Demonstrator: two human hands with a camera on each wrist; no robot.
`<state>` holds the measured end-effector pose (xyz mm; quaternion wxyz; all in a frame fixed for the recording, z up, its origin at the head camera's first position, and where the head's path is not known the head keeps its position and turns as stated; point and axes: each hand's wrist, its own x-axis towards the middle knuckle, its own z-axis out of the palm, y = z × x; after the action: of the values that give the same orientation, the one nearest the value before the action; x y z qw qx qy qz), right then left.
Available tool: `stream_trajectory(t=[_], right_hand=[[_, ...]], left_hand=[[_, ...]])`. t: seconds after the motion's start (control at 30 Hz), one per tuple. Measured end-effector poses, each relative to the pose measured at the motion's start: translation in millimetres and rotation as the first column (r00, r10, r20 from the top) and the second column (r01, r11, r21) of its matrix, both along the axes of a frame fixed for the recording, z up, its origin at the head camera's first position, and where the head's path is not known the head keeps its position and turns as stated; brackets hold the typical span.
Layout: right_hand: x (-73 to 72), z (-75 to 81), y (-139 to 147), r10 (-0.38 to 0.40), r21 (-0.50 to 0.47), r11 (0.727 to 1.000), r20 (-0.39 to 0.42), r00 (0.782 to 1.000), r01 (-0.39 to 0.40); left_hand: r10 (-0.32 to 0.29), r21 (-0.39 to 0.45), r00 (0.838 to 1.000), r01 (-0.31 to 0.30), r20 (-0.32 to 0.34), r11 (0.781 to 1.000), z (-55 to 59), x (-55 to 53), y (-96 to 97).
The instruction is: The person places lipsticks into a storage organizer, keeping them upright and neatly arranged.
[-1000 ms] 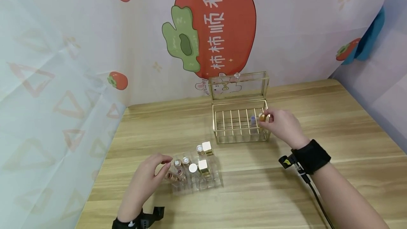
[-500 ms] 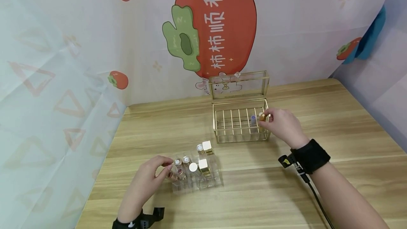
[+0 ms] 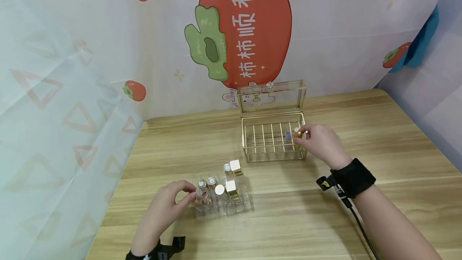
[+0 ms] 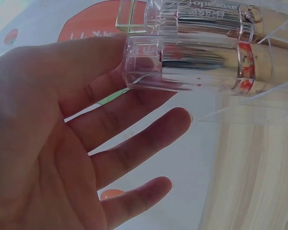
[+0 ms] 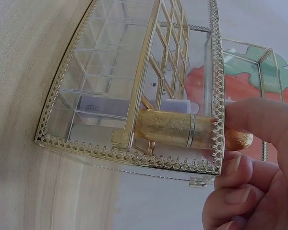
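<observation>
In the head view my right hand (image 3: 323, 144) is at the right end of a gold-framed glass box (image 3: 274, 159). Its thumb and fingers pinch the top of a gold lipstick (image 5: 168, 128), whose lower end reaches into a slot of the divider grid. A purple-topped tube (image 3: 287, 135) and a white-topped tube (image 3: 296, 129) stand in nearby slots. My left hand (image 3: 167, 200) is at the left end of a clear lipstick holder (image 3: 238, 210). Thumb and index finger pinch the clear cap of a lipstick (image 4: 197, 64) standing there; the other fingers are spread.
Several lipsticks with clear, white and square gold caps (image 3: 231, 187) stand in the clear holder. The box's glass lid (image 3: 270, 97) is raised at the back, near the printed cloth (image 3: 173, 43). A black cable (image 3: 361, 228) trails from the right wrist band over the wooden table (image 3: 288, 224).
My left hand has lowered slightly, its fingertips closing onto the leftmost front lipstick. The right hand stays at the same slot with the gold lipstick.
</observation>
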<state>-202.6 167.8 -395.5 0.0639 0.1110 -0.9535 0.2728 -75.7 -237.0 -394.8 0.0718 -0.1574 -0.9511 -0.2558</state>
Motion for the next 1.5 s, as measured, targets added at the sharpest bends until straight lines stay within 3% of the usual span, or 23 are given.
stream_trajectory(t=[0.2,1.0,1.27,1.5], right_hand=[[1.6,2.3,0.5,-0.002,0.015,1.0,0.02,1.0,0.002],[7.6,8.2,-2.9,-0.028,0.165,0.986,0.035,0.999,0.022],[4.5,11.3,-1.4,-0.005,0.184,0.983,0.046,0.999,-0.004],[4.6,9.4,-2.5,-0.017,0.19,0.982,0.052,0.998,0.007]], left_hand=[[-0.028,-0.005,0.999,0.028,-0.037,1.0,0.0,1.3,0.2],[-0.075,-0.014,0.995,0.074,-0.069,0.997,-1.9,1.1,-3.3],[-0.129,-0.022,0.99,0.128,-0.054,0.992,1.6,-0.6,-6.9],[-0.137,-0.03,0.991,0.137,-0.009,0.99,3.0,0.5,-12.6]])
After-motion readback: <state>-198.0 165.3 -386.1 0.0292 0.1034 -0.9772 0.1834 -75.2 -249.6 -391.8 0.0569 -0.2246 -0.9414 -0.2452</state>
